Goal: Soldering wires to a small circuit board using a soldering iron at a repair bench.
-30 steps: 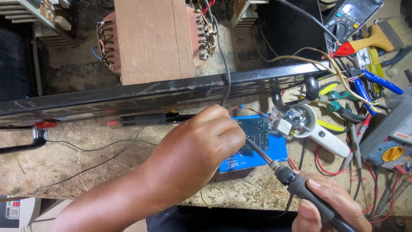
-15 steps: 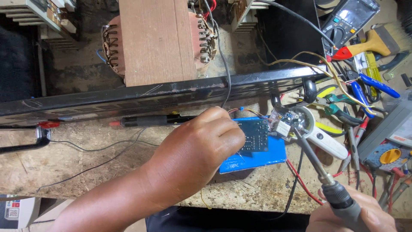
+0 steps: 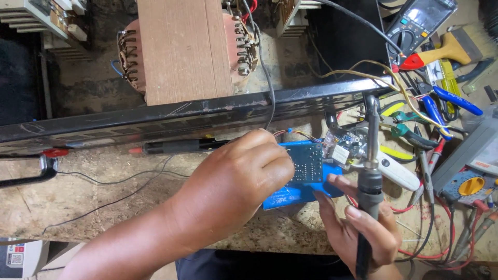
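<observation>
1. Blue circuit board point(image 3: 306, 171) sits mid-bench on a rough wooden worktop point(image 3: 104, 202); our left hand point(image 3: 236, 181) is curled over its left edge, fingers clamped on it.
2. Our right hand point(image 3: 363, 233) is wrapped around a soldering iron point(image 3: 371, 171), held near upright, tip up by a small wired module point(image 3: 342, 148) just right of the board.
3. White-handled tool point(image 3: 399, 171) lies beside the module; pliers and screwdrivers point(image 3: 441, 98) are piled to the right, and a multimeter point(image 3: 420, 23) sits at top right.
4. Black metal bar point(image 3: 181, 116) crosses behind the board; a big transformer point(image 3: 184, 46) stands beyond it.
5. Versus half a second ago, we have brought the iron from slanted low to upright, with the right hand further into view.
</observation>
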